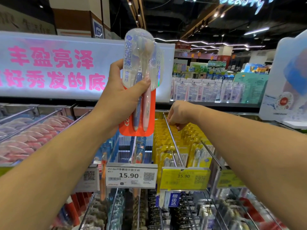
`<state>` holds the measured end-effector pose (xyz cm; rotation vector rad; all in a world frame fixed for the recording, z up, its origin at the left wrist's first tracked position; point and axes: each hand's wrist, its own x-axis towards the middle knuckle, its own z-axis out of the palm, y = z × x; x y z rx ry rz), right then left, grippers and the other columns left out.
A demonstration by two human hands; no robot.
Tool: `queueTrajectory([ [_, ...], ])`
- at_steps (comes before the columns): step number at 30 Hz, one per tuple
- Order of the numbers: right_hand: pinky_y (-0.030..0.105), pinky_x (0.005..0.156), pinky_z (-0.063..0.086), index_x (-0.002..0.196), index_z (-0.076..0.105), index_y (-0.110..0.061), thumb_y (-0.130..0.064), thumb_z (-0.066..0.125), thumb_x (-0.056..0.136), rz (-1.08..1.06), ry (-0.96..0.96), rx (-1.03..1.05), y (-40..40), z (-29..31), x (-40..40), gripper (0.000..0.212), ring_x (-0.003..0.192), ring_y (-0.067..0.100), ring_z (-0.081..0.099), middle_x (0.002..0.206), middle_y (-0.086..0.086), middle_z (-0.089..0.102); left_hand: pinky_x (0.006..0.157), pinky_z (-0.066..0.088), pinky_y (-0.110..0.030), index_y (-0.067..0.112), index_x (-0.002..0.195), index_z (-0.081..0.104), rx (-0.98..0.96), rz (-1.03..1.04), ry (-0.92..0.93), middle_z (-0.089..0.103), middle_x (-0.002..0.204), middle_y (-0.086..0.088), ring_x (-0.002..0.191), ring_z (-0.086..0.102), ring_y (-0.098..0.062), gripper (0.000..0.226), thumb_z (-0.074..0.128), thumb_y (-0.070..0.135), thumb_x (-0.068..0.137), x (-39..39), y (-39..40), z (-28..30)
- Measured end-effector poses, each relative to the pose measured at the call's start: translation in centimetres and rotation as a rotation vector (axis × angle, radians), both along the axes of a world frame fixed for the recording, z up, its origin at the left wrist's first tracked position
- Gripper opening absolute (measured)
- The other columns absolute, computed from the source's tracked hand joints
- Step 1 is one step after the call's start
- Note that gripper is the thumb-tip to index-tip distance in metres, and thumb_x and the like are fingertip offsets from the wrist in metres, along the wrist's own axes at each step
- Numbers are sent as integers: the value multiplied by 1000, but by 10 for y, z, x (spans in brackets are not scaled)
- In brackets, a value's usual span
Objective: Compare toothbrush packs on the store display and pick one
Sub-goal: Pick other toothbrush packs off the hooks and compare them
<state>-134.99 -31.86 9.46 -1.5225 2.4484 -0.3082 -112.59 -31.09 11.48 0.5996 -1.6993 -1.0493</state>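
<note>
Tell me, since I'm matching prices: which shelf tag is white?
The white price tag under the held toothbrush pack; the neighbouring 15.90 tag is yellow.

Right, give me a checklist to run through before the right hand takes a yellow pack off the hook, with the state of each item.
1. Left hand has a firm hold on the two-brush pack: ok, fingers and thumb wrap its middle.
2. Held pack is clear of the display: ok, raised above the hooks.
3. Right hand is at the metal hook over the yellow packs: ok, fingers curled at the rod.
4. Right hand already grips a yellow pack: cannot tell, fingertips are hidden under the hand.
5. Price for the yellow packs is readable: ok, yellow tag shows 15.90.
6. Price of the held pack is known: cannot tell, no tag on it shows.
</note>
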Motion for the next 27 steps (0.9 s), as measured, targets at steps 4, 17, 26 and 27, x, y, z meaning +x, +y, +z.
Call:
queueTrajectory([
  [4, 22, 60, 62, 118, 70, 2, -5, 68, 94, 4, -90, -18, 5, 2, 0, 25, 71, 18, 72, 88, 8, 72, 76, 57, -29, 48, 132, 36, 7, -10, 3, 67, 107, 16, 94, 69, -6, 45, 64, 37, 100, 0, 0, 0],
  [17, 28, 55, 52, 110, 70, 2, 1, 62, 95, -67, -230, -271, 36, 33, 11, 18, 63, 25, 60, 82, 20, 70, 81, 58, -34, 45, 139, 36, 10, -39, -6, 67, 107, 15, 94, 70, -8, 50, 65, 36, 100, -11, 15, 11],
  [26, 25, 48, 52, 109, 69, 4, -11, 60, 101, 2, -491, -485, 77, 44, 31, 19, 62, 25, 66, 84, 15, 71, 80, 59, -30, 45, 134, 37, 0, -60, 18, 67, 108, 16, 96, 70, -7, 45, 65, 33, 100, -15, 42, 15],
  [27, 27, 53, 53, 109, 70, 4, -14, 58, 101, 16, -542, -528, 81, 44, 33, 23, 61, 24, 68, 83, 14, 72, 82, 60, -32, 45, 133, 38, -2, -59, 25, 68, 108, 15, 96, 71, -7, 44, 65, 32, 100, -15, 46, 16],
])
